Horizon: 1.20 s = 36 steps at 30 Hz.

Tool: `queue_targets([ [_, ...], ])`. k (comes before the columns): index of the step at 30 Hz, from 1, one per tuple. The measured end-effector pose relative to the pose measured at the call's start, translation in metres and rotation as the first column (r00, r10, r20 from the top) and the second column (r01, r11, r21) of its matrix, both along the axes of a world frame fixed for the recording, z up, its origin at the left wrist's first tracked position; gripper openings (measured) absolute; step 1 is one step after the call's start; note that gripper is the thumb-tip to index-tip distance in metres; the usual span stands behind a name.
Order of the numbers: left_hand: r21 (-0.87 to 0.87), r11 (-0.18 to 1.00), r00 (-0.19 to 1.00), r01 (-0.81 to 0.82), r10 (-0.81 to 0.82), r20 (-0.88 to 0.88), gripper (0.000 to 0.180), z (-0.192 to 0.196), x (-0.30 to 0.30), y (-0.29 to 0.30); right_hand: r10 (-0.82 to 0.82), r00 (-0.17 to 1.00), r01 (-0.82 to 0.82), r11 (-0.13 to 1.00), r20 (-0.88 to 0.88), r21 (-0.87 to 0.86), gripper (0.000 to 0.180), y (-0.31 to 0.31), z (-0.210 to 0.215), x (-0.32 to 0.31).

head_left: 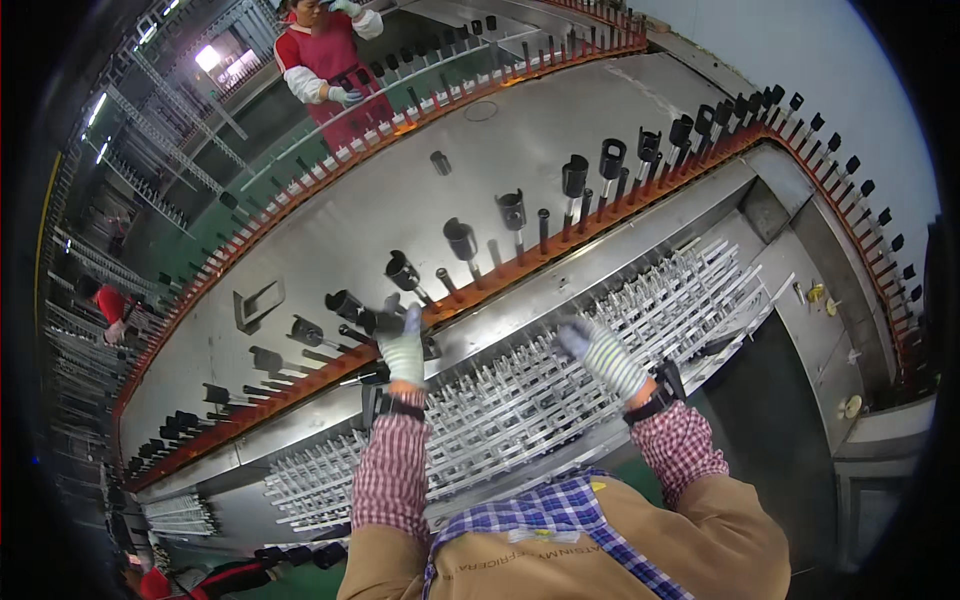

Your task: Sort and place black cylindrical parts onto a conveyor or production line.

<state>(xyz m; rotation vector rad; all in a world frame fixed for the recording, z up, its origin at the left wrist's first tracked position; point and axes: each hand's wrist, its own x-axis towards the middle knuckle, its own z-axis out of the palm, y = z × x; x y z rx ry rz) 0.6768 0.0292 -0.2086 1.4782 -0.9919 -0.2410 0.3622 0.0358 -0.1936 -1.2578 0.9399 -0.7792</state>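
Note:
My left hand (403, 352), in a striped knit glove, is at the orange-edged conveyor rail (490, 285). Its fingers close round a black cup-shaped part (378, 322) among the upright pegs. My right hand (602, 357), in a matching glove, is over the stack of silvery metal racks (520, 395). Motion smears its fingertips, and I see no object in it. Along the rail stand several black open-topped parts on pegs, such as one black holder (461, 239) and another black holder (512, 209).
A broad metal table (370, 215) lies inside the looping rail, with a loose dark cylinder (441, 163) and a rectangular metal frame (259, 305) on it. Across it stands a person in red (335, 60). Another person (110, 305) is at far left. Small yellow items (817, 293) lie at right.

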Motion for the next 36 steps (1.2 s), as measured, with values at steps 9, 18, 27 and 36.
queue_targets([
  [9, 0.312, 0.935, 0.911, -0.17, 0.029, 0.411, 0.033, 0.049, 0.018, 0.022, -0.551, 0.816, 0.363, 0.724, -0.175, -0.587, 0.04, -0.177, -0.014, -0.02],
  [18, 0.133, 0.9, 0.657, 0.414, -0.195, -0.729, 0.024, -0.014, -0.069, 0.262, -0.434, 0.9, 0.405, 0.813, 0.029, -0.417, 0.018, -0.135, 0.072, 0.037],
  [27, -0.298, 0.887, 0.167, -0.352, -0.254, -0.953, 0.021, -0.042, 0.014, 0.391, 0.467, 0.829, -0.487, 0.874, -0.309, 0.014, 0.033, 0.171, 0.015, 0.084],
  [36, 0.239, 0.917, 0.816, -0.32, 0.395, -0.422, 0.018, -0.047, -0.012, 0.399, 0.332, 0.938, -0.281, 0.893, -0.094, 0.352, 0.025, 0.217, -0.003, 0.117],
])
